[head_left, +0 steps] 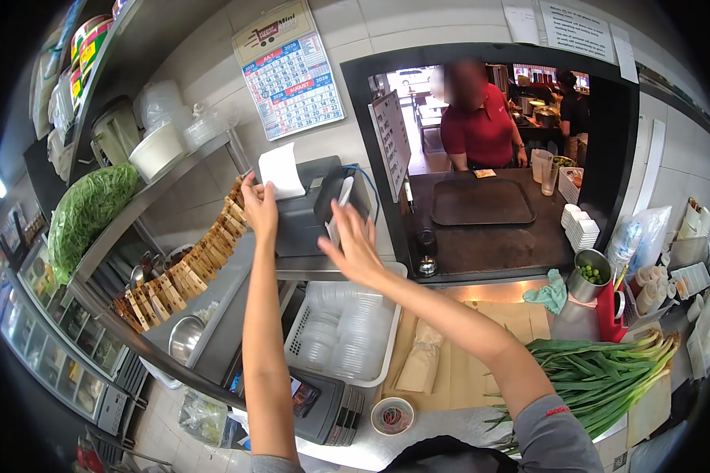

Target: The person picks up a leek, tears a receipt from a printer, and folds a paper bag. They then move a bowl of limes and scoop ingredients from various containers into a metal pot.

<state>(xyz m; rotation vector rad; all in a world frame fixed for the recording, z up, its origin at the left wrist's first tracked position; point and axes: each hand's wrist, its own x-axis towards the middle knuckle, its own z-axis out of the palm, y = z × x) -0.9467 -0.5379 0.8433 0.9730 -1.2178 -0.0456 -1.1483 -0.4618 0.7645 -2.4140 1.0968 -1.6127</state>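
Note:
A black receipt printer (pixel 298 221) stands on the steel shelf below the calendar. White receipt paper (pixel 281 171) sticks up from its top. My left hand (pixel 260 206) is closed at the paper's left edge, thumb in front and fingers behind. My right hand (pixel 355 246) is open at the printer's right side, fingers spread and pointing up. Close above its fingertips, a white strip (pixel 346 189) shows on the printer's dark cover. Wooden clothespins (pixel 183 284) hang in a row along the shelf edge, left of my left forearm.
Beneath the printer, a white basket (pixel 386 356) holds clear plastic lids. Spring onions (pixel 588 374) lie at the right near a pot of green limes (pixel 592 268). Through the serving window, a person in a red shirt (pixel 493 126) stands behind a brown tray (pixel 483 202).

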